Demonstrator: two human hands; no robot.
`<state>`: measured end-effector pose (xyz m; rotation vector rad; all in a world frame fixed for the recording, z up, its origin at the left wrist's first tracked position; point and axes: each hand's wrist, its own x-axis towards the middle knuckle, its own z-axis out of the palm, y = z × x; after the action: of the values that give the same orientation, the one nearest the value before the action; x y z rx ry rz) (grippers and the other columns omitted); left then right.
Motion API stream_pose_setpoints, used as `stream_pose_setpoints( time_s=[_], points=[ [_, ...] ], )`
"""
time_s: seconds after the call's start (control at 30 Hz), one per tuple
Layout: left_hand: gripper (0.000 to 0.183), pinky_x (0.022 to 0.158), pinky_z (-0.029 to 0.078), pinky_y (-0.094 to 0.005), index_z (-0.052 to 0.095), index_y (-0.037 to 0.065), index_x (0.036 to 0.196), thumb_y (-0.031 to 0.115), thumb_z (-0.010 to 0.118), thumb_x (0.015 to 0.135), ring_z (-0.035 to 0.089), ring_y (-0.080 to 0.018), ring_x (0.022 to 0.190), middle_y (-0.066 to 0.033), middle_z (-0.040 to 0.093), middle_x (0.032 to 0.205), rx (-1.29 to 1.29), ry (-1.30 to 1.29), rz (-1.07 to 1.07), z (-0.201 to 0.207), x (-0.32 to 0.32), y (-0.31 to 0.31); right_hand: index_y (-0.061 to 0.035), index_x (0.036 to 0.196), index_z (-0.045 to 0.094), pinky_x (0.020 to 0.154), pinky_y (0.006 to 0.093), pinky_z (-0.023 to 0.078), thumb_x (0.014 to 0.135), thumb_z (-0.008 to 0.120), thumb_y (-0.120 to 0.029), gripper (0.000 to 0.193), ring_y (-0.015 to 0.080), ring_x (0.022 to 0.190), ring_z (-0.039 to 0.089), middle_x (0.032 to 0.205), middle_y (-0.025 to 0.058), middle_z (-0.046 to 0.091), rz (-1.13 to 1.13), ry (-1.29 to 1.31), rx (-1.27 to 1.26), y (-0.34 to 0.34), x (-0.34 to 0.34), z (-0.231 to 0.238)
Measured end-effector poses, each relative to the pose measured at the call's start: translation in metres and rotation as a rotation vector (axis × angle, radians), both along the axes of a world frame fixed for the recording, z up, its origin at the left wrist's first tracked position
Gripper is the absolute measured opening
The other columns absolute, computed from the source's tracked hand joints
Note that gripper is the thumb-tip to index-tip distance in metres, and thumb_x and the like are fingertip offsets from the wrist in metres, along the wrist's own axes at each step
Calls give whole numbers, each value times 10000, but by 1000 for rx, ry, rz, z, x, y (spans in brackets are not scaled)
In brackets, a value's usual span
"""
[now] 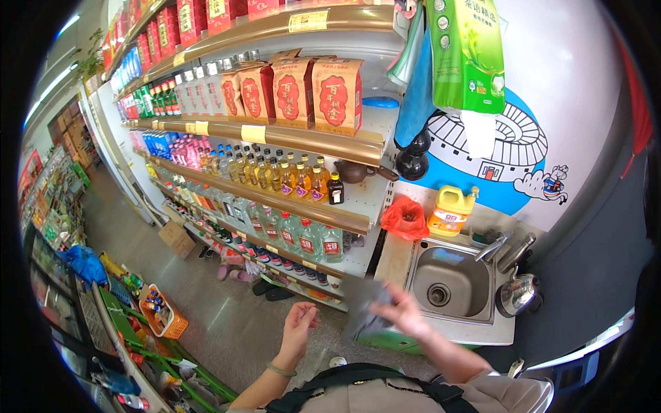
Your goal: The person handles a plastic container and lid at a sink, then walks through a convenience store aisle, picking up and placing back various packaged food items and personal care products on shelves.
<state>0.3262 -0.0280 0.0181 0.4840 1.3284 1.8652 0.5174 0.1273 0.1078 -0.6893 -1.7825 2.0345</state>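
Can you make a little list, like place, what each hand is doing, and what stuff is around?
place: a shop aisle beside a small sink
left hand: empty, fingers loosely curled, above the floor
right hand: holding a grey cloth, blurred, near the sink's front left corner
by the sink: yellow bottle, red bag, shiny kettle, tap
shelves: red-and-tan boxes up high, rows of bottles below
floor: orange basket of bottles
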Motion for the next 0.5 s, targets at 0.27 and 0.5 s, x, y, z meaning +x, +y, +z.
stream_pose_setpoints(
  time_s=[0.27,0.5],
  points=[
    [84,596,429,-245,574,64,939,145,555,924,531,-108,636,-46,605,807,-43,-41,-12,-12,-18,-19,-16,1196,501,951,356,410,809,541,-49,391,315,1089,533,1180,162,549,-526,212,1316,149,-68,187],
    [125,607,436,-241,569,59,939,184,558,936,535,-92,656,-27,609,814,-40,-150,113,-8,2,-32,-18,979,596,779,453,459,830,498,-164,231,391,929,571,987,201,608,-408,-77,1618,191,-125,209]
  ],
)
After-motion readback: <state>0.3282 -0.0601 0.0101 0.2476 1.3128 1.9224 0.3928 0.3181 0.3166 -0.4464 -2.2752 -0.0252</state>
